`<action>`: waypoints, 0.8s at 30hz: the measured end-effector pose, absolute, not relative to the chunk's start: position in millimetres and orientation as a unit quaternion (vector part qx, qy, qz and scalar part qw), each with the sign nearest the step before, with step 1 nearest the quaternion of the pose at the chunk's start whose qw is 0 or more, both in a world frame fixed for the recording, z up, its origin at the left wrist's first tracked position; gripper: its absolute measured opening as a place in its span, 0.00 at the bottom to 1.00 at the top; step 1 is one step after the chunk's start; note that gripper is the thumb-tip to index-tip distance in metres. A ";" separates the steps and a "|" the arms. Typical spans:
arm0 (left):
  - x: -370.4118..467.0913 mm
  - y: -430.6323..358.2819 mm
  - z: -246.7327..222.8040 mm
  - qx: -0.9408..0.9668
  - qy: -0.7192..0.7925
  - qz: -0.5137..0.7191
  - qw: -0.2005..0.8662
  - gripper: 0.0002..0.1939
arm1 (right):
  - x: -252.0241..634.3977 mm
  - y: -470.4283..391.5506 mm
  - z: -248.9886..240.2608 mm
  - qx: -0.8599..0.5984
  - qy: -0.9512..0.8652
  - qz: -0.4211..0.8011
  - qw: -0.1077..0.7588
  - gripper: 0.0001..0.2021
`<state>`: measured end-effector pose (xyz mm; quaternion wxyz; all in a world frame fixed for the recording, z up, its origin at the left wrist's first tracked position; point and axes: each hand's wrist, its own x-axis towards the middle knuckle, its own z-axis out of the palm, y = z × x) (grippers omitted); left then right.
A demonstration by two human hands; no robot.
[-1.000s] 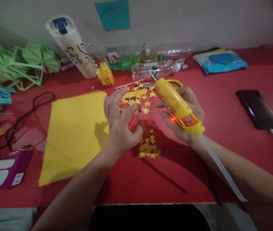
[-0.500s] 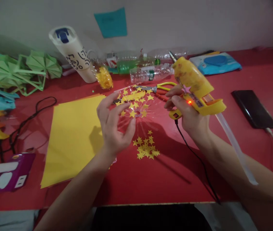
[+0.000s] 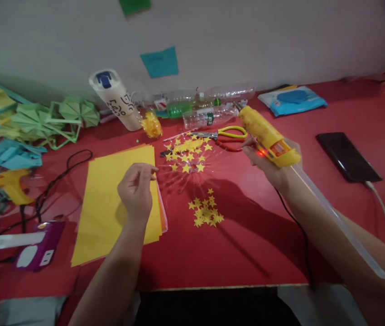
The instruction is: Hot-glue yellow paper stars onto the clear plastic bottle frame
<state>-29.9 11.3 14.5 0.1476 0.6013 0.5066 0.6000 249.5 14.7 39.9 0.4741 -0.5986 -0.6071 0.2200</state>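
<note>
- Glue gun (image 3: 262, 131), yellow, held in the right hand (image 3: 276, 168), fingers wrapped round it, clear glue stick (image 3: 342, 222) trailing out the back. Raised off the bench (image 3: 247, 253), nozzle away from the person, toward the bottles (image 3: 195, 120). Versus a second ago: shifted right, clear of the starred plastic.
- Clear plastic piece (image 3: 193, 167), splayed strips round a central ring, yellow stars spread over it, mid-bench. Less covered than before, layout easy to read. Neither hand seems to be on it. Stars glued or just laid: can't tell.
- Scissors (image 3: 211, 135), or similar, just behind and right of it. Gun hid most of the tool a second ago; yellow and red handles both show now.
- Left hand (image 3: 136, 188): was spread wide beside the plastic, now pulled left over the yellow sheets (image 3: 111, 194), thumb and fingers drawn narrow. Anything tiny pinched there: can't tell. With both hands off the plastic, reads as a brief break in handling it.
- Star pile (image 3: 207, 214), loose, near side of the plastic: same spot, plenty unused.
- Red light (image 3: 262, 152) on the gun: glowing, so probably powered.
</note>
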 end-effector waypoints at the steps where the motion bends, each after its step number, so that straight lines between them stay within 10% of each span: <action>1: -31.8 10.5 12.7 0.592 0.518 0.597 0.158 0.20 | 254.2 13.6 37.2 -0.600 -0.610 0.219 0.469 0.12; 5: -37.3 11.8 7.8 0.545 0.561 0.581 0.225 0.22 | 275.1 7.7 29.1 -0.598 -0.630 0.218 0.445 0.12; 17: -38.8 22.7 -1.7 0.441 0.616 0.477 0.446 0.12 | 314.4 12.6 16.2 -0.551 -0.804 0.223 0.019 0.08; 24: -29.0 22.5 5.3 0.379 0.597 0.446 0.549 0.06 | 309.0 13.2 9.4 -0.531 -0.822 0.202 0.035 0.17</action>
